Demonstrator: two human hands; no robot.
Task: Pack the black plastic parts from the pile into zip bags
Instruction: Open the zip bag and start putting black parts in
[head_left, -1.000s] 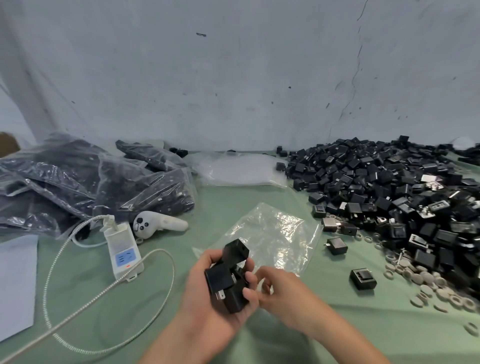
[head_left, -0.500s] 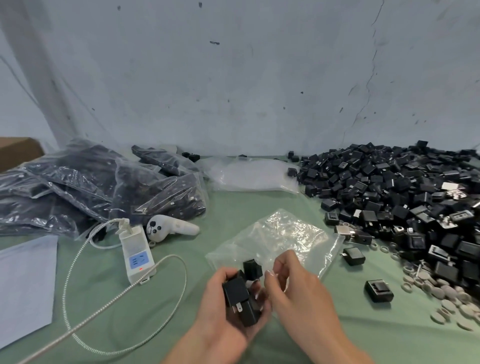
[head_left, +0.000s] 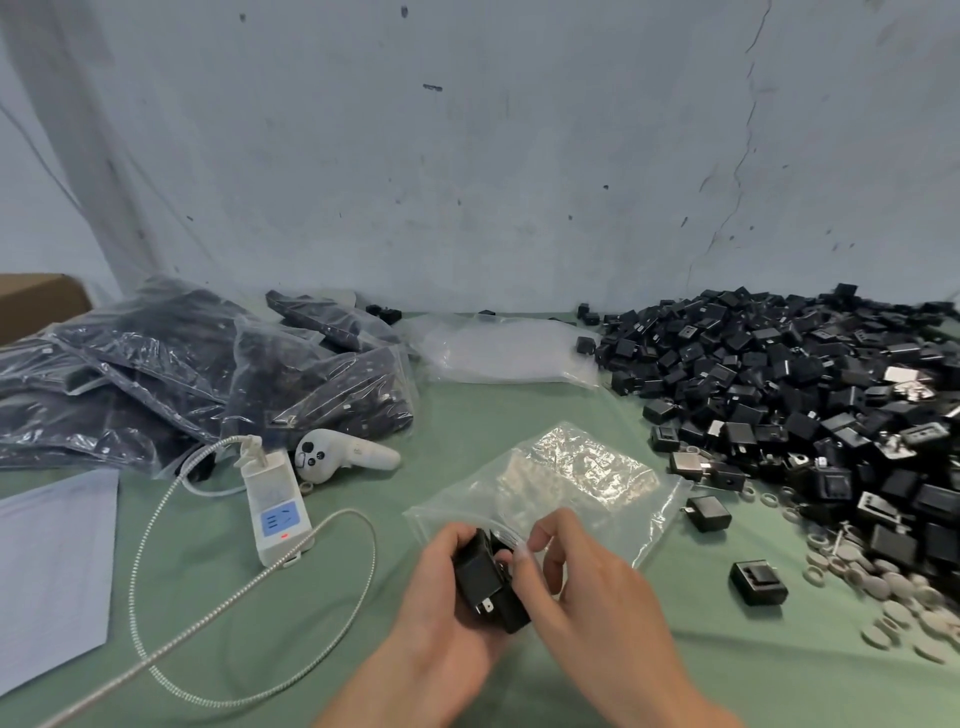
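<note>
Left hand (head_left: 441, 587): fingers curled round a clump of small black plastic parts (head_left: 485, 577), held near the front edge of the green worktop (head_left: 779, 675). Right hand (head_left: 587, 582): thumb and forefinger narrow, apparently pinching the near lip of the crinkled clear plastic zip bag (head_left: 582, 473), which lies flat mid-worktop. The loose pile of black parts (head_left: 779, 384) fills the right end. Risk: the mouth may be barely open, so metal prongs could snag the film. Parts could then slip from the full palm.
</note>
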